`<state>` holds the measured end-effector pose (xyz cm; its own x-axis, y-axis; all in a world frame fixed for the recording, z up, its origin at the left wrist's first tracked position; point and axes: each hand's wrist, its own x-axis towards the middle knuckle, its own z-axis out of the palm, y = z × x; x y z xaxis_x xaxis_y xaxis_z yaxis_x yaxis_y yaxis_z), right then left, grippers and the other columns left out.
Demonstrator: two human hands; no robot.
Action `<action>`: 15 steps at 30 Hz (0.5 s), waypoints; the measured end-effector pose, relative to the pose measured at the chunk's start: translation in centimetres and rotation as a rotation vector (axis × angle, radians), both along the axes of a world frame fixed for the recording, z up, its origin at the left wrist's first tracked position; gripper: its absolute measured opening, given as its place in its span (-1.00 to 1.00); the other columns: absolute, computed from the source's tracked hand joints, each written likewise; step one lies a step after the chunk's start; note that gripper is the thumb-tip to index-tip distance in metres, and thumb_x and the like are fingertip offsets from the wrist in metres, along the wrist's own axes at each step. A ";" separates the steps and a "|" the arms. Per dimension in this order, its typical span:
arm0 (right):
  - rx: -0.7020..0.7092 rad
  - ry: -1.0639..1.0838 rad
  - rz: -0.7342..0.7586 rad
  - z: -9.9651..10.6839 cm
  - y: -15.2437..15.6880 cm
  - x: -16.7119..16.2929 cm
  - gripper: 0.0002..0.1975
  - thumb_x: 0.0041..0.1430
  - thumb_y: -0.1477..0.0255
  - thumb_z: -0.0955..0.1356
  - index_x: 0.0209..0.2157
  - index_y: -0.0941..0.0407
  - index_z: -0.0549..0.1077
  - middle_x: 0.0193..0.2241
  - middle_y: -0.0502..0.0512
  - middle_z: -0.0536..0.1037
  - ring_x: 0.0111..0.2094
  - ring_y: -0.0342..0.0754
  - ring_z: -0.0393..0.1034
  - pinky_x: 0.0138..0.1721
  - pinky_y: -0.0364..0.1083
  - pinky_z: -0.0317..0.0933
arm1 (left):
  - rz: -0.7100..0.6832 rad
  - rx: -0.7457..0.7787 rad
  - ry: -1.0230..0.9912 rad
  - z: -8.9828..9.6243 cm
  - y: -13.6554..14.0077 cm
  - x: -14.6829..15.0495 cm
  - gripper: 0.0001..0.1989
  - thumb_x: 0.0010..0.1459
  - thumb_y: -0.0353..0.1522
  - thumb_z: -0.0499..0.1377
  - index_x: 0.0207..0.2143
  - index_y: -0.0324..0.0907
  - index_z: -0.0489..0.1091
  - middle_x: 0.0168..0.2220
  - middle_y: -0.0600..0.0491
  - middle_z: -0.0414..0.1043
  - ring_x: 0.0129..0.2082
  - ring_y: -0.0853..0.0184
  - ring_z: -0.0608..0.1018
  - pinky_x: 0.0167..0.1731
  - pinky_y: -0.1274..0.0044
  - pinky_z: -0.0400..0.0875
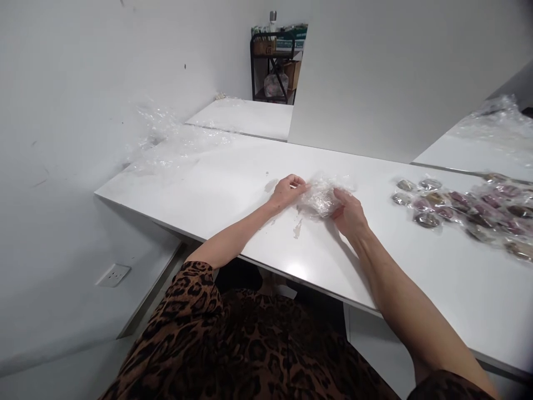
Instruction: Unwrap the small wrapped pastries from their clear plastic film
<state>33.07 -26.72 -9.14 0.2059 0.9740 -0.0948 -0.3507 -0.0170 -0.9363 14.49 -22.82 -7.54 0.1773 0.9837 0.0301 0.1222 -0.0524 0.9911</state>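
Observation:
A crumpled bundle of clear plastic film (322, 199) lies on the white table (233, 194) between my hands. My left hand (289, 189) pinches the film's left edge, thumb and fingers together. On the other side, my right hand (348, 211) grips the bundle with the thumb on top and the fingers curled at its side. Whether anything is wrapped inside the film cannot be made out. Right of my hands, several small clear-wrapped packets (478, 211) with brown, purple and pale contents lie spread on the table.
Loose clear plastic sheets (166, 139) are heaped at the table's left end by the wall. A tall white panel (375, 78) stands behind the table. More clear plastic (499, 125) lies at the far right. A black shelf rack (272, 69) holds boxes at the back.

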 end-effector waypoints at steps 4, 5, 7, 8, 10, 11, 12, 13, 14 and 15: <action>-0.036 0.078 -0.054 -0.2 0.8 0.8 -0.75 -0.10 0.29 0.51 -0.32 0.04 0.54 -0.32 0.03 0.62 -0.24 0.08 0.55 -0.24 0.04 0.51 | 0.023 -0.138 -0.120 0.4 0.0 -0.6 -0.73 0.33 -0.13 0.23 -0.17 -0.16 0.40 -0.36 0.13 0.43 -0.47 0.50 0.38 -0.43 0.60 0.21; -0.046 0.090 -0.039 -0.1 0.8 0.8 -0.76 -0.10 0.29 0.51 -0.33 0.04 0.55 -0.34 0.04 0.62 -0.23 0.09 0.55 -0.21 0.05 0.51 | 0.009 -0.189 -0.138 0.7 0.0 -0.7 -0.72 0.33 -0.14 0.23 -0.13 -0.16 0.40 -0.39 0.14 0.41 -0.51 0.50 0.35 -0.45 0.59 0.18; -0.063 0.098 0.016 0.4 0.6 0.7 -0.73 -0.12 0.28 0.52 -0.33 0.07 0.57 -0.35 0.07 0.61 -0.24 0.10 0.54 -0.20 0.07 0.51 | -0.075 -0.238 -0.158 1.2 -0.1 -1.1 -0.70 0.28 -0.16 0.30 -0.12 -0.20 0.44 -0.42 0.13 0.41 -0.51 0.50 0.34 -0.44 0.58 0.18; -0.065 0.095 0.049 0.7 0.4 0.5 -0.71 -0.13 0.27 0.53 -0.33 0.08 0.57 -0.36 0.08 0.60 -0.25 0.11 0.54 -0.20 0.07 0.50 | -0.136 -0.247 -0.176 1.4 -0.2 -1.2 -0.69 0.24 -0.17 0.35 -0.15 -0.22 0.47 -0.42 0.12 0.41 -0.49 0.50 0.37 -0.41 0.57 0.21; -0.058 0.076 0.099 1.3 0.0 0.3 -0.66 -0.18 0.25 0.57 -0.34 0.10 0.57 -0.35 0.08 0.59 -0.28 0.08 0.52 -0.25 0.04 0.47 | -0.273 -0.288 -0.241 1.7 -0.3 -1.3 -0.67 0.14 -0.18 0.43 -0.22 -0.25 0.51 -0.38 0.07 0.46 -0.40 0.45 0.45 -0.31 0.55 0.30; -0.057 0.058 0.113 1.5 -0.2 0.1 -0.64 -0.20 0.25 0.59 -0.35 0.10 0.56 -0.36 0.08 0.58 -0.30 0.05 0.50 -0.28 0.02 0.46 | -0.340 -0.333 -0.283 1.8 -0.4 -1.3 -0.65 0.11 -0.19 0.45 -0.23 -0.26 0.51 -0.35 0.04 0.49 -0.35 0.42 0.49 -0.25 0.52 0.34; -0.062 0.032 0.120 1.7 -0.3 0.1 -0.62 -0.22 0.24 0.60 -0.36 0.10 0.55 -0.37 0.07 0.56 -0.33 0.02 0.48 -0.31 0.00 0.43 | -0.399 -0.391 -0.325 1.8 -0.5 -1.3 -0.65 0.10 -0.20 0.47 -0.24 -0.27 0.50 -0.33 0.00 0.50 -0.32 0.38 0.53 -0.22 0.49 0.37; -0.066 -0.004 0.114 1.7 -0.4 0.1 -0.61 -0.23 0.23 0.61 -0.36 0.10 0.54 -0.38 0.06 0.54 -0.35 -0.01 0.46 -0.34 -0.02 0.40 | -0.441 -0.451 -0.365 1.7 -0.6 -1.2 -0.67 0.10 -0.23 0.47 -0.25 -0.28 0.49 -0.33 -0.02 0.51 -0.30 0.35 0.54 -0.20 0.47 0.39; -0.060 -0.048 0.095 1.7 -0.4 0.1 -0.59 -0.21 0.21 0.61 -0.34 0.09 0.52 -0.38 0.05 0.52 -0.36 -0.02 0.45 -0.34 -0.03 0.39 | -0.460 -0.506 -0.401 1.6 -0.7 -1.1 -0.69 0.12 -0.27 0.46 -0.26 -0.30 0.48 -0.34 -0.04 0.51 -0.30 0.34 0.55 -0.20 0.45 0.41; -0.035 -0.102 0.058 1.7 -0.5 0.2 -0.57 -0.18 0.18 0.61 -0.31 0.08 0.51 -0.36 0.04 0.52 -0.33 -0.02 0.45 -0.32 -0.03 0.38 | -0.447 -0.551 -0.436 1.4 -0.7 -0.9 -0.73 0.14 -0.31 0.44 -0.28 -0.30 0.46 -0.37 -0.04 0.50 -0.33 0.34 0.55 -0.22 0.45 0.41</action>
<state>33.29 -27.18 -7.48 0.1592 0.9811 -0.1103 -0.2507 -0.0679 -0.9657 13.60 -23.51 -6.15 0.6390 0.7169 -0.2788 -0.1955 0.5018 0.8426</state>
